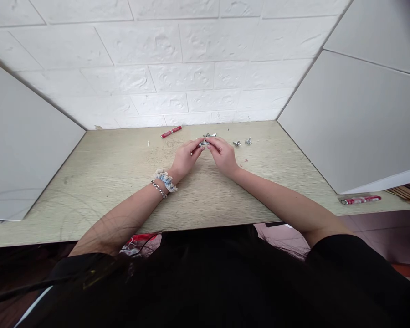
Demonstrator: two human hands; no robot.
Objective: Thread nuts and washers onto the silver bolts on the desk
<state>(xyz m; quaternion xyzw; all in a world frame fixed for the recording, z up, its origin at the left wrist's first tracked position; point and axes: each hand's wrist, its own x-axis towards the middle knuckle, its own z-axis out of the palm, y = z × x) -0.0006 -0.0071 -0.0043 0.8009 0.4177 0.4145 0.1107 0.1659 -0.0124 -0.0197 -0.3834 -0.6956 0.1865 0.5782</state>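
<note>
Between the fingertips of my two hands is a small silver bolt (204,144), lying roughly sideways. My left hand (185,157) pinches its left end, and a scrunchie (166,180) and a chain bracelet (158,188) circle that wrist. At the other end, my right hand (223,155) closes thumb and finger on the bolt. Just behind the fingers lie more silver bolts (212,135), partly hidden. To the right of my right hand, a bolt with a wide head (237,143) and another one (248,140) rest on the table.
A red tube-shaped packet (171,132) lies near the white brick-patterned wall (198,75). Another red packet (361,199) sits at the table's right front edge. Grey panels (372,118) flank the wooden tabletop (123,168). Small red scraps (246,160) lie right of my hands.
</note>
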